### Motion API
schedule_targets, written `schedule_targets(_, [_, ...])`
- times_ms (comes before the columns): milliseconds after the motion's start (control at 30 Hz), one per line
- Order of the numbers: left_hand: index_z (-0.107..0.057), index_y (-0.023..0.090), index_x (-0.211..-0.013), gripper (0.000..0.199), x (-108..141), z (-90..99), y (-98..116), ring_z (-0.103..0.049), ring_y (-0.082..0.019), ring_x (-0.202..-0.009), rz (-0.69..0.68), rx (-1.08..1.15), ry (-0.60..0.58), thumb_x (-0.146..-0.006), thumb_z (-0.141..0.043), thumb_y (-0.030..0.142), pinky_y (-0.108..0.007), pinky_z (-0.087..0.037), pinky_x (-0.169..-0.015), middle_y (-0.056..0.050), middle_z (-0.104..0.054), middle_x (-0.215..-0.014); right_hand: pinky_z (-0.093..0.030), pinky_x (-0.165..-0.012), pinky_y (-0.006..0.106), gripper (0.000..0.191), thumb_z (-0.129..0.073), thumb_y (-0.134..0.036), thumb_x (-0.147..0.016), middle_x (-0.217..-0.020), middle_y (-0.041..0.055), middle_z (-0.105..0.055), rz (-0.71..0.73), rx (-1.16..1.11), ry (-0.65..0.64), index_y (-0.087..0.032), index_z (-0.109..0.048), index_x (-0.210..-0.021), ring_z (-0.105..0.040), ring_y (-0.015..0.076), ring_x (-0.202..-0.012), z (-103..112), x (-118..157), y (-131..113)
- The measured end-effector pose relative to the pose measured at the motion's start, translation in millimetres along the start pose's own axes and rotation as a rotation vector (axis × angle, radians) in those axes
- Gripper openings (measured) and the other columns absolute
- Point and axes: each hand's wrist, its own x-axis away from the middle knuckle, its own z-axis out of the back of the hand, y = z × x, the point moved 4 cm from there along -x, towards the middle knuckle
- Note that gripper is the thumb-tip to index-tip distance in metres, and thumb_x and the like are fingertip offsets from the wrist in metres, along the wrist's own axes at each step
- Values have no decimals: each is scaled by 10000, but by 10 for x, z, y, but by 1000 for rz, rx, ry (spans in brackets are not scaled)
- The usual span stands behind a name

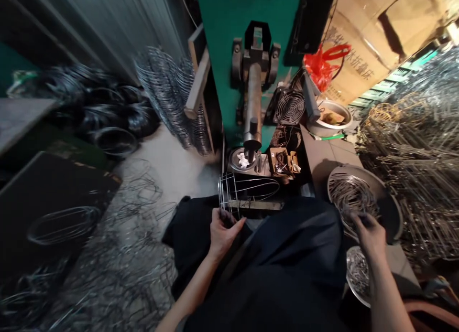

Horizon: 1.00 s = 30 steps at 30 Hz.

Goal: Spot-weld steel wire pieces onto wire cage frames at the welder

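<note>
In the head view, your left hand (222, 231) grasps the near side of the wire frame (234, 191), with fingers curled in at its squarer end, so the frame sits directly on your side of the press (254, 102), above the gap between your knees. Your right hand (371, 236) reaches to the wires (349, 191) in the bowl (390, 212), right of the press and nearer you; its fingertips are dark and blurred, so you cannot tell whether they have closed on a wire. To work well here, it seems best to hold the frame lightly but firmly by that end, so the thin bars do not bend, and to keep its loop facing the same way while your eyes are on the bowl. The wires look tangled, so pinch one near an end, ease it free along its length and avoid dragging its neighbours over the rim. The frame's long axis runs left to right, across the front of the press and roughly level; its rounded loop points right, and the squarer, barred end stands at the left, beside your left fingers.
</note>
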Motion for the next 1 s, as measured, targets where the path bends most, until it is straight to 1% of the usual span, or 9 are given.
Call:
schedule_targets(100, [-347, 248, -845, 550, 28, 19, 9, -546, -106, -605, 2, -33, 12, -688, -847, 415, -239, -494, -647, 79, -509, -694, -535, -950, 415, 391, -664, -542, -871, -1080, 99, -750, 290, -197, -307, -212, -749, -1063, -689, 287, -1025, -538, 7, -1281])
schedule_targets(167, [-355, 247, -842, 537, 55, 39, 14, -543, -105, -596, -3, -41, 20, -693, -841, 417, -240, -496, -641, 78, -512, -687, -500, -1027, 419, 318, -592, -469, -964, -1146, 76, -738, 520, -255, -482, -235, -746, -1116, -664, 267, -1118, -904, 171, -1970])
schedule_targets(200, [-359, 247, -842, 530, 69, 52, 15, -542, -105, -593, -5, -48, 24, -695, -839, 417, -239, -497, -638, 77, -514, -684, -487, -1046, 424, 293, -563, -431, -993, -1154, 70, -736, 637, -253, -535, -242, -746, -1124, -647, 264, -1159, -1069, 260, -2217])
schedule_targets(267, [-368, 246, -845, 514, 90, 87, 16, -546, -105, -589, -12, -69, 25, -700, -834, 406, -238, -496, -631, 76, -523, -682, -465, -1067, 446, 266, -530, -365, -1022, -1126, 65, -746, 842, -208, -576, -248, -745, -1124, -619, 266, -1216, -1355, 395, -2509])
schedule_targets(367, [-384, 242, -859, 482, 92, 141, 24, -556, -105, -592, -42, -115, 5, -711, -828, 359, -229, -485, -618, 77, -540, -685, -423, -1079, 498, 252, -505, -300, -1037, -1079, 69, -757, 1012, -96, -584, -241, -741, -1103, -591, 281, -1259, -1689, 461, -2584])
schedule_targets(500, [-386, 242, -860, 463, 34, 183, 20, -562, -108, -594, -65, -158, -7, -727, -823, 324, -226, -475, -610, 83, -549, -681, -363, -1088, 553, 277, -480, -237, -1038, -1128, 89, -746, 1047, 28, -602, -236, -708, -1195, -585, 290, -1261, -1935, 448, -2472])
schedule_targets(633, [-387, 244, -863, 480, -36, 177, -3, -572, -115, -595, -60, -159, 3, -716, -832, 348, -230, -476, -615, 81, -551, -686, -296, -1107, 571, 317, -478, -194, -1031, -1135, 90, -745, 1058, 52, -551, -263, -686, -1259, -594, 284, -1245, -1953, 453, -2487])
schedule_targets(800, [-377, 248, -878, 485, -99, 172, 28, -600, -123, -618, -85, -107, 20, -733, -825, 362, -240, -497, -649, 73, -568, -705, -376, -1048, 461, 217, -544, -244, -1028, -1042, 53, -766, 1098, -109, -522, -265, -726, -1145, -630, 255, -1188, -1887, 426, -2694])
schedule_targets(1000, [-368, 249, -903, 493, -237, 168, 99, -605, -121, -628, -125, -54, 34, -743, -827, 331, -239, -505, -655, 69, -585, -711, -386, -1033, 454, 200, -540, -257, -1033, -1047, 55, -766, 1151, -140, -455, -261, -735, -1077, -656, 252, -1143, -1888, 357, -2947])
